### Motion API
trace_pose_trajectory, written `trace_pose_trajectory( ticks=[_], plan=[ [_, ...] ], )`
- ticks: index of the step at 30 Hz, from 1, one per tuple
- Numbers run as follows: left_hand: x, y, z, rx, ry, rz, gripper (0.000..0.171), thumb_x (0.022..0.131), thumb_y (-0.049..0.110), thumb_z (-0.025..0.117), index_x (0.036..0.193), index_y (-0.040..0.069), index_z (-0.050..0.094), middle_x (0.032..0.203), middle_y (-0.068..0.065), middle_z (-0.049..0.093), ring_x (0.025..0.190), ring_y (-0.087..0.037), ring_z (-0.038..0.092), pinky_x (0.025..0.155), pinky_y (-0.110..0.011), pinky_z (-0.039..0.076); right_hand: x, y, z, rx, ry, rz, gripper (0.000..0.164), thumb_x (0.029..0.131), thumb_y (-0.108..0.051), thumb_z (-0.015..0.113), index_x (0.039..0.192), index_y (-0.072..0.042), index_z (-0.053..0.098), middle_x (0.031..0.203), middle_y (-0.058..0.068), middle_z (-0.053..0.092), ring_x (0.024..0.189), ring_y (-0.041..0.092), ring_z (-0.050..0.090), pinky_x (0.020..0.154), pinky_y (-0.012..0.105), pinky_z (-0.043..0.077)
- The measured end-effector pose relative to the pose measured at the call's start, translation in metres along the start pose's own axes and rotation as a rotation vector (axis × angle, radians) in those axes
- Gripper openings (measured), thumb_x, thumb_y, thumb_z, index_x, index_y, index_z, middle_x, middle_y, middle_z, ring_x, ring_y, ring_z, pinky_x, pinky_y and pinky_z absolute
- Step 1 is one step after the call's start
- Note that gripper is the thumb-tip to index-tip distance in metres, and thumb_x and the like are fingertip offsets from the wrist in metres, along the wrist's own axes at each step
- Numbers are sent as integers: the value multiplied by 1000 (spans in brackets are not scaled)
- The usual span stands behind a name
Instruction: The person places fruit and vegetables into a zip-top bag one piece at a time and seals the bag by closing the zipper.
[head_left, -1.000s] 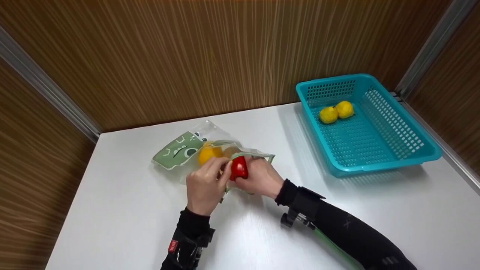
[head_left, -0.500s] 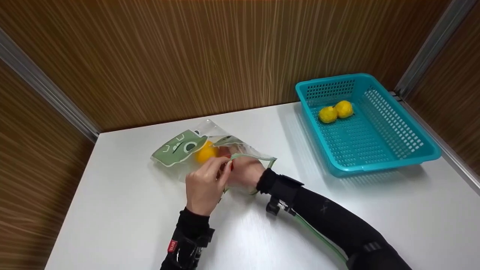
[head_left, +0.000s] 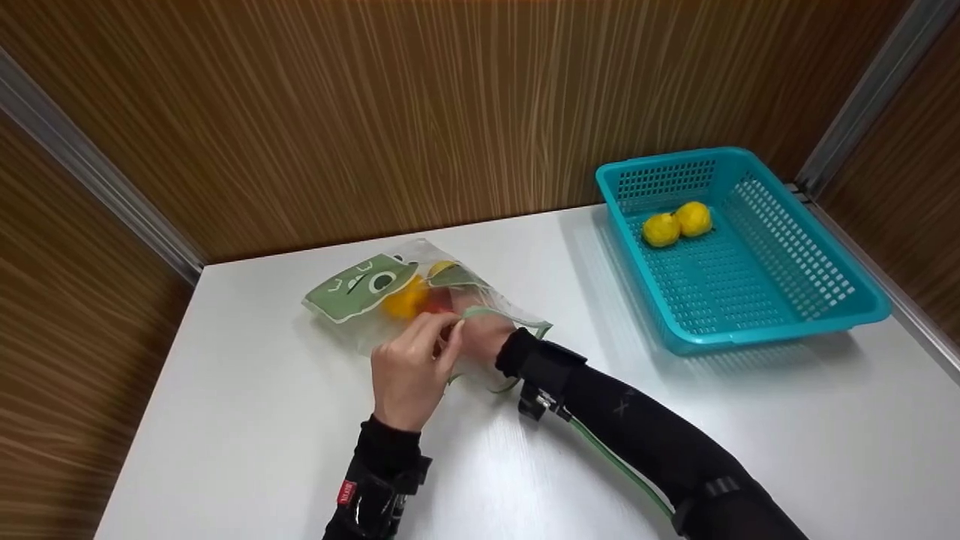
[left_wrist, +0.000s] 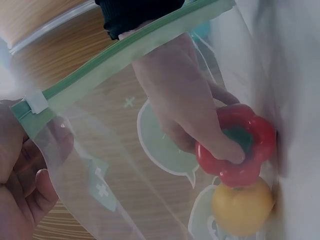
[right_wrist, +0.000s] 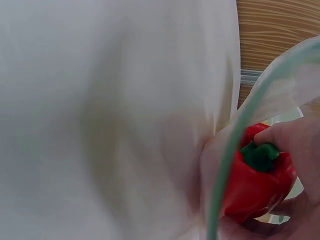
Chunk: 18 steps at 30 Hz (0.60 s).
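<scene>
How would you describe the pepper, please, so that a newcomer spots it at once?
On the white table, left of the basket, lies a clear, green-printed bag. Inside it, the right hand grips the pepper. It is red with a green stem, unlike the yellow fruit alongside.

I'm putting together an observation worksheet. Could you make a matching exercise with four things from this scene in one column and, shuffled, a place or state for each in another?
Things
1. Red pepper
2. Left hand
3. Right hand
4. Turquoise basket

Places and states
A. has two yellow fruits on its floor
B. pinches the rim of the bag
C. is held, stem showing
D. is inside the bag, gripping something

Pairs: 1-C, 2-B, 3-D, 4-A
</scene>
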<state>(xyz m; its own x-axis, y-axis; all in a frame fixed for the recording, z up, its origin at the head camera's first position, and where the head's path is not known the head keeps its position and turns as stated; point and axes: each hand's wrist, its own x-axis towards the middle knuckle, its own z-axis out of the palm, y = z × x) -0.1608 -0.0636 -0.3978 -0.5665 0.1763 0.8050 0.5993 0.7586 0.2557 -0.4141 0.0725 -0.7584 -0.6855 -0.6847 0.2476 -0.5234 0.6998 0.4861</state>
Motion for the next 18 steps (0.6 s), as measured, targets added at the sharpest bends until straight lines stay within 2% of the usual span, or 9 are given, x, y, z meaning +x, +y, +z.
trace_pose_trajectory(
  ticks=[3,5,7,10,12,13,15,17,18],
  plan=[
    [0,0,0,7,7,-5,6,83,19,72,86,14,70,71,2,69,57,-8,63,52,-19,48,6,-7,46,-70,24,18,28,93,-27,40,85,-11,62,57,4,53,45,24,46,41,39,35],
    [0,0,0,9,10,-7,6,83,19,72,85,14,70,70,2,69,58,-9,63,51,-19,48,6,-8,45,-90,4,4,27,91,-26,41,85,-9,62,58,5,55,46,26,48,42,40,37],
    [0,0,0,10,9,-7,6,83,18,72,85,14,70,71,2,69,57,-8,63,51,-19,48,4,-5,22,-66,-47,1,28,93,-25,40,90,-8,62,61,4,57,50,24,50,46,38,39],
    [1,0,-1,12,8,-9,6,82,18,72,85,14,70,71,2,69,57,-8,62,51,-19,48,-6,3,-40,-68,-78,-17,26,92,-22,41,92,-7,63,61,4,57,52,22,50,49,35,40],
    [0,0,-1,16,7,-12,6,81,18,73,85,14,70,71,3,69,57,-8,62,50,-19,47,-14,10,-87,-172,-40,-77,25,92,-17,38,91,-6,61,58,4,54,51,21,48,47,34,38],
    [0,0,-1,18,7,-14,6,81,18,73,85,14,70,71,3,69,57,-8,62,50,-18,47,-18,15,-121,-257,-52,-122,25,92,-14,38,92,-5,61,58,2,54,50,20,48,47,33,38],
    [0,0,-1,18,6,-17,7,81,18,74,85,14,70,72,3,69,57,-8,61,50,-18,47,-27,27,-195,-538,-39,-268,24,91,-9,38,96,-5,61,61,-2,58,52,15,52,47,29,41],
    [0,0,-1,18,5,-18,6,81,18,73,85,14,70,72,3,69,56,-7,61,49,-18,46,-35,41,-267,-701,-30,-400,26,94,-11,38,104,-8,61,73,-4,64,56,8,54,51,22,43],
    [0,0,0,15,3,-19,6,82,18,72,85,14,70,72,3,69,56,-8,61,49,-18,46,-40,48,-305,-723,-8,-435,25,95,-13,39,107,-10,61,80,-7,66,58,4,54,54,19,44]
  ],
)
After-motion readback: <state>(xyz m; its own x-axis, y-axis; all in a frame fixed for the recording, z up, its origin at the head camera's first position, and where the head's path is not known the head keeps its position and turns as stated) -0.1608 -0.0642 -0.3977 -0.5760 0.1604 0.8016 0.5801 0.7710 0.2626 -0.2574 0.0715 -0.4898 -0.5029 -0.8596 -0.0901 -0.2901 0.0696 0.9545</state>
